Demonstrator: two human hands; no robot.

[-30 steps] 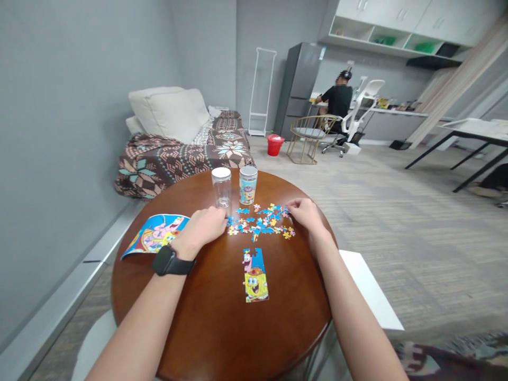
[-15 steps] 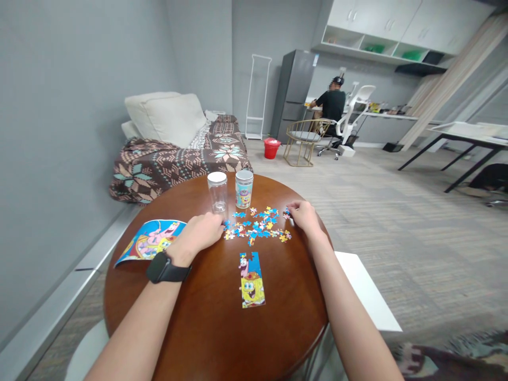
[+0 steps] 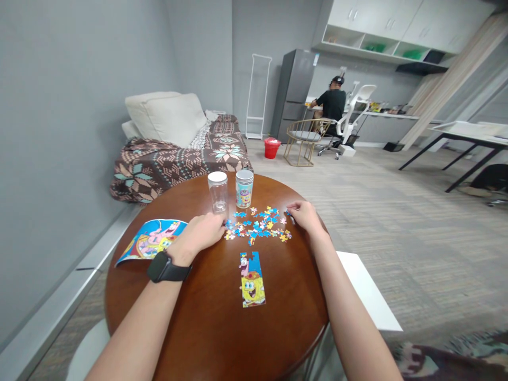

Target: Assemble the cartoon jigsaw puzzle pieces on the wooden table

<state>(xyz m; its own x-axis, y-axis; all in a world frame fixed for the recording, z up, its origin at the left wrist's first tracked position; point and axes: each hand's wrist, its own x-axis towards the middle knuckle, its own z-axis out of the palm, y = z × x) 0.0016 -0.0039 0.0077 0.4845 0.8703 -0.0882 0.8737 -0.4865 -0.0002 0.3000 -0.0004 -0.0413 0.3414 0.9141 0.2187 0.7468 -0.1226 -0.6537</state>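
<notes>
My right hand (image 3: 305, 216) pinches a small blue puzzle piece (image 3: 288, 212) at the right side of a loose pile of puzzle pieces (image 3: 260, 226). At the pile's left edge rests my left hand (image 3: 204, 231), wearing a black watch; its fingers are curled together, and what they hold, if anything, is hidden. A joined section of the puzzle (image 3: 253, 283) lies nearer to me, showing a yellow and a pink cartoon character, with a notch in its top edge. Left of my left hand lies a curled reference picture (image 3: 153, 239) of similar characters, partly behind my wrist.
Behind the pile on the round wooden table (image 3: 293, 328) stand a clear jar (image 3: 218, 196) with a white lid and a printed jar (image 3: 244, 190). A covered sofa (image 3: 178, 159) is beyond. A person (image 3: 333, 103) sits farther back, near a red bin (image 3: 272, 149).
My right fingers have shifted slightly at the pile's right side, and a pink piece there now shows apart from them. My left hand has barely moved.
</notes>
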